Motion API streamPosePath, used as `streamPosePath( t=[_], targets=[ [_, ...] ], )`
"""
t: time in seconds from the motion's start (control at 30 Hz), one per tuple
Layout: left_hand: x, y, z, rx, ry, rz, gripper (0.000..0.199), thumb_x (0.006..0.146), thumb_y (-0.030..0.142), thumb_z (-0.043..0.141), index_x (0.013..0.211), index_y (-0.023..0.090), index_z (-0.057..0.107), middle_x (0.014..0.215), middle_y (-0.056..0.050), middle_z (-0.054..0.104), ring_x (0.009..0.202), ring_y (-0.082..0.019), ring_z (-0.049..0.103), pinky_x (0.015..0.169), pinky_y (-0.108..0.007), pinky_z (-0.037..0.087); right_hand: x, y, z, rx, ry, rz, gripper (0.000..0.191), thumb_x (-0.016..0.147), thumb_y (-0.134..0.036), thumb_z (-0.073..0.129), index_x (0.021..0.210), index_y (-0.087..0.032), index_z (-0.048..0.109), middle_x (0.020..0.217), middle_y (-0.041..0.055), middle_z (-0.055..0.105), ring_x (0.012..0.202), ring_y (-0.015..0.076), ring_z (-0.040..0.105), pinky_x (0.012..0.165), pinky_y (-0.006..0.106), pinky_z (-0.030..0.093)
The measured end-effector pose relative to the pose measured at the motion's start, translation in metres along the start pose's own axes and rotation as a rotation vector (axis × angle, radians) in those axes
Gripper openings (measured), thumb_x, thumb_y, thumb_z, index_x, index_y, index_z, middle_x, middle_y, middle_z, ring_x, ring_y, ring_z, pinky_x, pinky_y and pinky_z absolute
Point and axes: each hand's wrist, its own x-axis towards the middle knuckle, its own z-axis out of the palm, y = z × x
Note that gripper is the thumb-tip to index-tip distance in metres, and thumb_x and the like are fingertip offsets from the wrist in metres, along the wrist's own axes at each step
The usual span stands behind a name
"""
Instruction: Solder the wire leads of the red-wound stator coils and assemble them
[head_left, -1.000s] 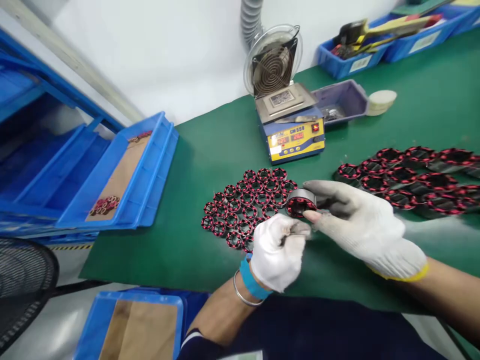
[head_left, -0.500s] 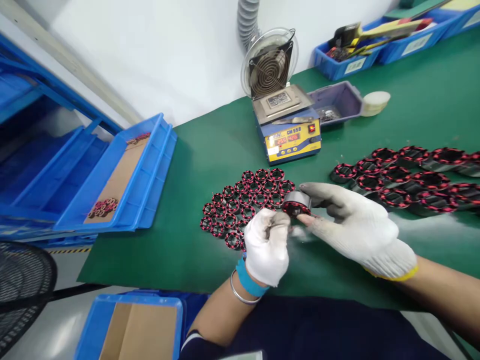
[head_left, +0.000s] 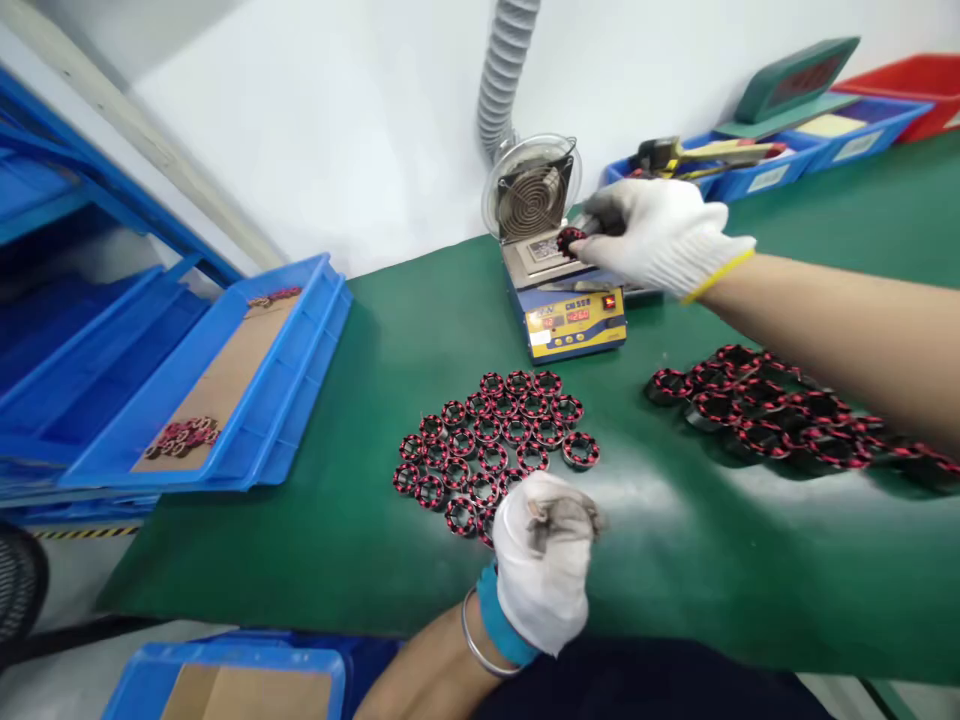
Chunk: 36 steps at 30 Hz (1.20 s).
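Observation:
My right hand, in a white glove, reaches far over the green table and holds a red-wound stator ring just above the top plate of the blue and yellow solder pot. My left hand, also gloved, stays near the front edge with its fingers curled shut; nothing shows in it. It sits right at the near side of a flat cluster of several small red and black stator rings.
A second pile of larger wound stators lies at the right. A small fan and a grey extraction hose stand behind the solder pot. Blue trays are at the left, blue bins at the back.
My right hand has carried the stator ring from in front of me up to the solder pot. My left hand has let go of the ring and stayed low.

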Motion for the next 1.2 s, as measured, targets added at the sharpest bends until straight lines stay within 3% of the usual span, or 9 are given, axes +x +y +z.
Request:
streamPosePath(
  t=[0.07, 0.17, 0.43, 0.63, 0.83, 0.93, 1.1, 1.2],
  targets=[
    [0.002, 0.000, 0.001, -0.067, 0.007, -0.054, 0.039, 0.091, 0.053, 0.062, 0.075, 0.018, 0.063, 0.067, -0.003, 0.066, 0.053, -0.011, 0.058, 0.049, -0.021, 0.046, 0.031, -0.004, 0.003, -0.092, 0.001, 0.009, 0.052, 0.081, -0.046, 0.067, 0.126, -0.019, 0.069, 0.113, 0.0143, 0.068, 0.111, 0.0356, 0.062, 0.093, 0.061, 0.047],
    [0.007, 0.004, 0.002, -0.144, 0.041, -0.136, 0.044, 0.087, 0.058, 0.066, 0.072, 0.017, 0.060, 0.065, -0.002, 0.064, 0.052, -0.009, 0.056, 0.050, -0.020, 0.046, 0.059, -0.010, 0.009, -0.190, -0.038, -0.020, 0.050, 0.083, -0.045, 0.065, 0.124, -0.015, 0.069, 0.116, 0.0198, 0.066, 0.112, 0.0364, 0.060, 0.092, 0.059, 0.045],
    [0.012, 0.016, 0.005, -0.232, 0.082, -0.293, 0.053, 0.078, 0.067, 0.071, 0.071, 0.016, 0.058, 0.064, -0.003, 0.065, 0.051, -0.008, 0.056, 0.049, -0.019, 0.046, 0.080, -0.017, 0.025, -0.465, -0.163, -0.156, 0.055, 0.087, -0.039, 0.062, 0.131, -0.006, 0.062, 0.123, 0.0237, 0.060, 0.118, 0.0368, 0.056, 0.094, 0.051, 0.042],
    [0.013, 0.020, 0.007, -0.284, 0.128, -0.350, 0.059, 0.065, 0.071, 0.079, 0.073, 0.017, 0.057, 0.064, -0.002, 0.066, 0.048, -0.007, 0.055, 0.046, -0.016, 0.044, 0.078, -0.014, 0.033, -0.508, -0.184, -0.214, 0.055, 0.089, -0.038, 0.063, 0.131, -0.004, 0.060, 0.127, 0.0235, 0.058, 0.119, 0.0365, 0.054, 0.097, 0.051, 0.041],
    [0.010, 0.014, 0.005, -0.304, 0.086, -0.340, 0.053, 0.074, 0.068, 0.074, 0.080, 0.017, 0.061, 0.068, -0.002, 0.069, 0.052, -0.007, 0.057, 0.050, -0.016, 0.046, 0.078, -0.017, 0.026, -0.468, -0.185, -0.165, 0.058, 0.088, -0.040, 0.061, 0.133, -0.003, 0.059, 0.129, 0.0233, 0.058, 0.125, 0.0355, 0.051, 0.100, 0.049, 0.038],
    [0.010, 0.012, 0.004, -0.308, 0.114, -0.327, 0.053, 0.075, 0.067, 0.074, 0.085, 0.017, 0.062, 0.068, -0.002, 0.069, 0.051, -0.007, 0.056, 0.048, -0.015, 0.044, 0.073, -0.022, 0.015, -0.394, -0.137, -0.119, 0.055, 0.088, -0.043, 0.058, 0.132, -0.010, 0.063, 0.123, 0.0211, 0.062, 0.119, 0.0349, 0.056, 0.094, 0.050, 0.042],
    [0.017, 0.007, 0.004, -0.308, 0.143, -0.334, 0.055, 0.075, 0.067, 0.075, 0.091, 0.016, 0.062, 0.072, -0.002, 0.070, 0.051, -0.007, 0.057, 0.047, -0.016, 0.042, 0.040, -0.031, 0.000, -0.234, -0.062, 0.030, 0.061, 0.079, -0.062, 0.064, 0.128, -0.027, 0.068, 0.114, 0.0121, 0.068, 0.109, 0.0328, 0.063, 0.091, 0.052, 0.047],
    [0.025, 0.005, 0.004, -0.339, 0.189, -0.358, 0.060, 0.070, 0.069, 0.077, 0.095, 0.017, 0.061, 0.075, -0.003, 0.070, 0.054, -0.009, 0.059, 0.048, -0.018, 0.043, 0.009, -0.035, -0.001, -0.076, -0.146, 0.089, 0.058, 0.074, -0.060, 0.071, 0.123, -0.029, 0.072, 0.111, 0.0062, 0.070, 0.106, 0.0287, 0.065, 0.096, 0.049, 0.049]
  ],
)
